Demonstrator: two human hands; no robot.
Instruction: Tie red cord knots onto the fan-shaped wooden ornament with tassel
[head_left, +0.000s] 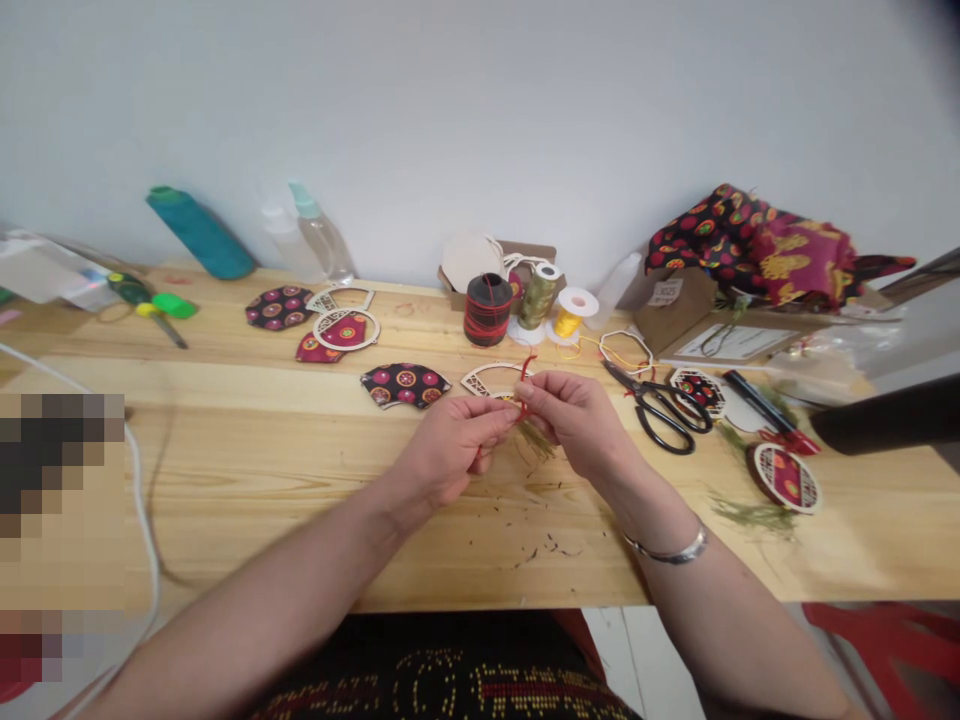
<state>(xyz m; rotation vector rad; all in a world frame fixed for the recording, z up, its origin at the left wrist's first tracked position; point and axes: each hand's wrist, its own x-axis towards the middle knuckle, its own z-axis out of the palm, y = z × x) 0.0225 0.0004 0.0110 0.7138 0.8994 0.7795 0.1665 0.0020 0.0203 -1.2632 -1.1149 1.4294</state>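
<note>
My left hand and my right hand meet over the table, both closed in a pinch. A thin red cord runs between their fingertips, its loose end sticking up above my right thumb. Below the fingers hangs a bunch of olive-green threads, partly hidden by the right hand. Just behind lies a fan-shaped wooden frame, partly covered by my hands. To its left rests a fan-shaped piece covered in dark patterned fabric.
Black-handled scissors lie right of my hands. Behind stand spools of red-black cord, green thread and yellow thread. A cardboard box with patterned cloth is at right. A round ornament lies near loose green threads.
</note>
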